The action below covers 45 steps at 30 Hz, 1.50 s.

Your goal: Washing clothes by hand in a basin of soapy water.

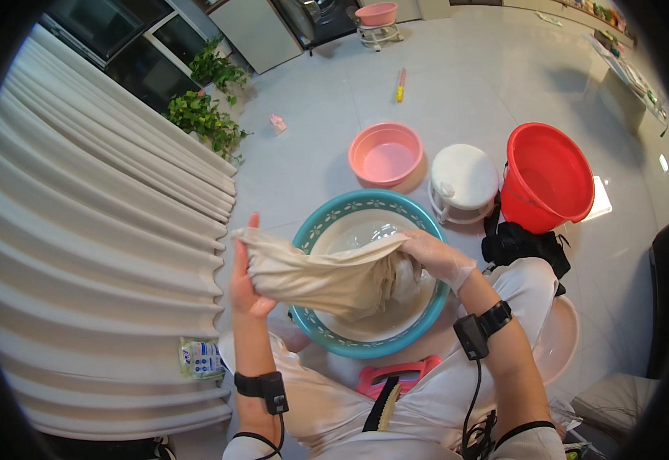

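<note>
A wet, off-white cloth [319, 272], perhaps a garment, is stretched between my hands above a teal-rimmed basin [309, 333]. My left hand [247, 280] holds its left end, with the cloth hiding part of the fingers. My right hand [435, 257], in a thin clear glove, is closed on the upper right edge. Bunched folds hang from the right side into the basin, where cloudy water [350, 234] shows with a glint on it. Below the basin, between my legs, are a pink plastic frame [407, 368] and a dark brush [382, 406] with pale bristles.
Beyond the basin stand a pink basin [386, 153], a white stool [463, 175] and a red bucket [549, 176]. A black bag [522, 249] lies by the bucket. White curtains [112, 253] hang at left, with a wipes-like packet [201, 358] beside them. A pale basin [560, 341] is at my right.
</note>
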Available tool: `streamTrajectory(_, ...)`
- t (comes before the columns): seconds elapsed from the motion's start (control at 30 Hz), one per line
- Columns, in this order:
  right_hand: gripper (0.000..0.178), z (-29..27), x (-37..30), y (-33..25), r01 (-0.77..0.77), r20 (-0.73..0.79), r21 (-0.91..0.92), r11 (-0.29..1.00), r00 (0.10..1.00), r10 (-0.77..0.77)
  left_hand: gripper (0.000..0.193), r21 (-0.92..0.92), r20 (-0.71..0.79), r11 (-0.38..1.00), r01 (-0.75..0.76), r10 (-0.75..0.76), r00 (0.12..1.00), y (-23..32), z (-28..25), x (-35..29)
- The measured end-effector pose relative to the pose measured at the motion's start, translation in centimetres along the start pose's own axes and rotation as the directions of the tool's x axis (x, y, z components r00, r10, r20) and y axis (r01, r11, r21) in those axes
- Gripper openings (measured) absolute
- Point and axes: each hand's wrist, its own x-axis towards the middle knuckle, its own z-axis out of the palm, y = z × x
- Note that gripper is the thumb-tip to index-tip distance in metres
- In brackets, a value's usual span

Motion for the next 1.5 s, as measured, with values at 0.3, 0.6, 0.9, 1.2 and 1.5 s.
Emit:
streamTrajectory(0.3,0.045,0.3,7.3,6.4,-0.124,-0.53,-0.334,0.934,0.844,-0.077,0.045,0.204,-0.621,0.89,0.407,-0.204,0.757,-12.2,-13.4,3.1)
streamTrajectory(0.6,0.079,3.7,10.4,15.2,-0.332,-0.379,-0.73,0.598,0.924,0.051,0.07,0.182,-0.685,0.711,0.679,-0.404,0.606,-18.0,-13.4,3.3)
streamTrajectory(0.9,0.023,11.8,6.5,10.4,0.311,-0.175,-0.723,0.617,0.782,-0.599,0.063,-0.488,-0.132,0.696,0.527,-0.655,0.744,-18.4,-14.2,2.9)
streamTrajectory(1.2,0.012,9.2,8.8,7.6,0.227,-0.023,-0.897,0.379,0.833,-0.553,0.056,-0.014,-0.609,0.898,0.439,-0.356,0.709,-23.9,-17.1,3.0)
streamTrajectory(1.5,0.022,0.9,10.5,11.1,-0.33,-0.407,-0.894,0.303,0.882,-0.238,0.036,0.236,-0.665,0.943,0.237,-0.021,0.747,-17.1,-14.4,3.0)
